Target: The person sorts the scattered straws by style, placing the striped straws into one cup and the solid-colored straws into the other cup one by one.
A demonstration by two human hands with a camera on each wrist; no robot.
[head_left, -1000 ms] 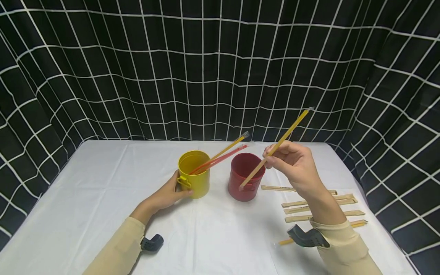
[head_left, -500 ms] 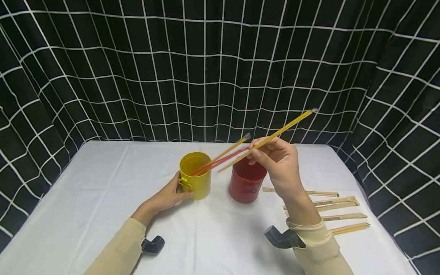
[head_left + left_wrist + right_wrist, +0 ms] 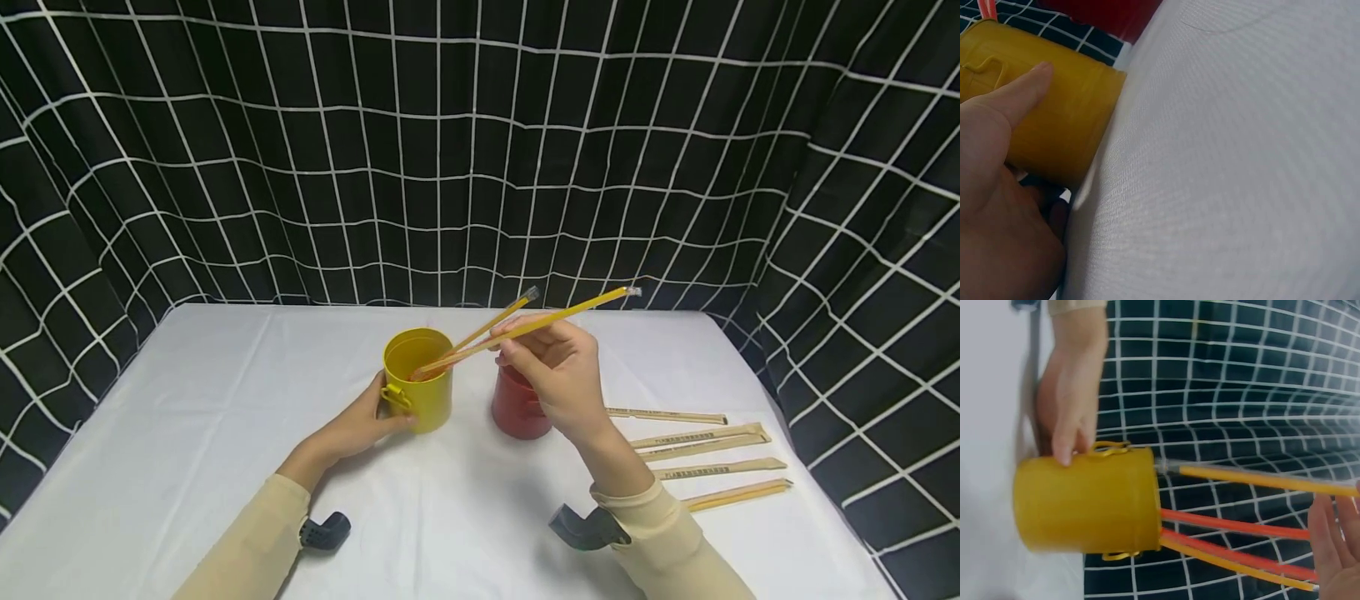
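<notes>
My left hand [image 3: 352, 429] holds a small yellow bucket [image 3: 431, 404] upright on the white cloth, thumb on its near side beside a wire handle loop. My right hand [image 3: 566, 375] pinches a yellow straw [image 3: 581, 307] in a clear wrapper between thumb and fingers. The straw slants down to the left, its lower end at the bucket's mouth. In the right wrist view its wrapper tip is right at the rim. Red straws [image 3: 1235, 525] and another yellow straw [image 3: 1235, 569] stick out of the bucket. My right hand partly hides a red bucket [image 3: 517, 408] behind it.
Several paper-wrapped straws [image 3: 720, 469] lie on the white tablecloth [image 3: 450, 533] at the right, with yellow straws [image 3: 738, 496] nearest me. A black curtain [image 3: 420, 150] with white grid lines stands behind the table and along both sides.
My right hand has moved left and lowered the yellow straw, tilting it flatter, from over the red bucket to the yellow bucket's mouth. My left hand keeps its hold on the bucket.
</notes>
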